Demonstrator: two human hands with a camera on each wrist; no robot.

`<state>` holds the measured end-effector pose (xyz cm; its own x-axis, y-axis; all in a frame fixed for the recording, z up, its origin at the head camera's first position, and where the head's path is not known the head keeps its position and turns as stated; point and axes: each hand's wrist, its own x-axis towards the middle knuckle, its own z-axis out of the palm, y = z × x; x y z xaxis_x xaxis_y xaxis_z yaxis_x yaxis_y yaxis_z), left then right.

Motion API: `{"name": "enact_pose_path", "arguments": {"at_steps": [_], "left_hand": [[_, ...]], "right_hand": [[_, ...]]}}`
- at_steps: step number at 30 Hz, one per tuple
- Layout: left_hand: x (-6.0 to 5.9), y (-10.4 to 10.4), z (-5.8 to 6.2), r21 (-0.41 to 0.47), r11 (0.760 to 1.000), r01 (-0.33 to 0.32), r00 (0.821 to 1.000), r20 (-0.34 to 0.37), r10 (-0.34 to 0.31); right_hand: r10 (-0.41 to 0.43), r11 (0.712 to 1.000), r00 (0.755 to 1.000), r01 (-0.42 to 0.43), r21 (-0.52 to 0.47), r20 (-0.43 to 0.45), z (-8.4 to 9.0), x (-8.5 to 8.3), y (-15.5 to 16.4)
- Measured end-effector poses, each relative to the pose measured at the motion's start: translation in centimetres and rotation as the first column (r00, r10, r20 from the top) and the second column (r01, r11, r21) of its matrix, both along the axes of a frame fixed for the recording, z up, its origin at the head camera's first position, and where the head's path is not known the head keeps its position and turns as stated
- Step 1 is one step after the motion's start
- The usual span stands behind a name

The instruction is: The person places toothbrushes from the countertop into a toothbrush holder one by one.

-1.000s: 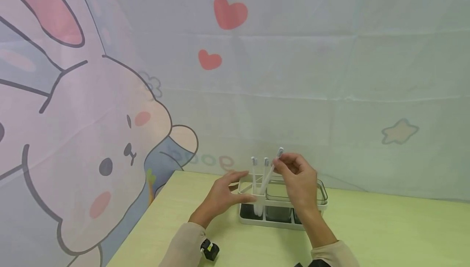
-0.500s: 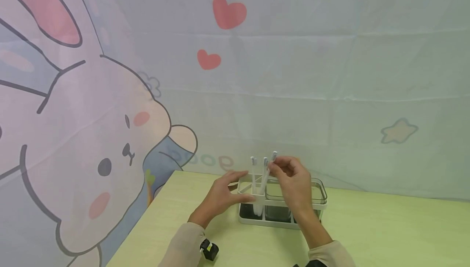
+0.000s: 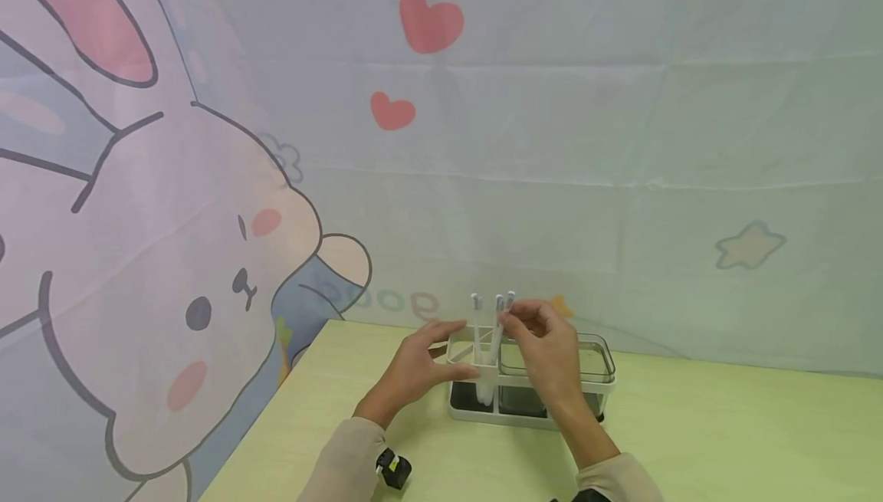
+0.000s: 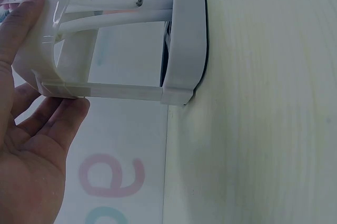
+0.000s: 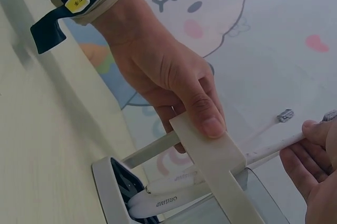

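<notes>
Three white toothbrushes in a white holder on the bench
The right hand [image 3: 545, 349] pinches the rightmost toothbrush [image 3: 502, 326] near its head, its handle down in the holder [image 3: 483, 368] at the left compartment; the left hand [image 3: 421, 368] grips the holder's left rim, thumb on top, beside a clear cup [image 3: 593, 356] on the pale green bench [image 3: 724, 441]

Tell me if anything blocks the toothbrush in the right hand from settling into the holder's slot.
Nothing visible does. The right hand pinches the toothbrush near its head; its handle already stands in the holder beside two other brushes. The left hand grips only the holder's rim.
</notes>
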<state>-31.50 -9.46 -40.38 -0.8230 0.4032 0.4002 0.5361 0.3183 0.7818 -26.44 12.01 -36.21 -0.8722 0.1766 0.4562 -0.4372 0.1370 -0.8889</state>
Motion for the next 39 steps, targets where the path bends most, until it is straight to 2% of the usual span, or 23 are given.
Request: {"name": "enact_pose_path", "arguments": {"at_steps": [7,29,39], "left_hand": [[-0.03,0.09,0.02,0.014,1.000,0.006,1.000,0.020,-0.007],[0.09,0.14,0.18,0.024,1.000,0.013,1.000,0.016,-0.013],[0.16,0.04,0.29,-0.022,1.000,-0.010,1.000,0.000,0.010]], "right_hand": [[0.008,1.000,1.000,-0.008,0.005,-0.001,-0.40,-0.15,-0.02],[0.055,0.998,0.997,-0.056,0.028,0.051,-1.01,-0.34,0.16],[0.062,0.996,0.996,-0.067,0.066,0.064,-0.98,-0.18,0.26]]}}
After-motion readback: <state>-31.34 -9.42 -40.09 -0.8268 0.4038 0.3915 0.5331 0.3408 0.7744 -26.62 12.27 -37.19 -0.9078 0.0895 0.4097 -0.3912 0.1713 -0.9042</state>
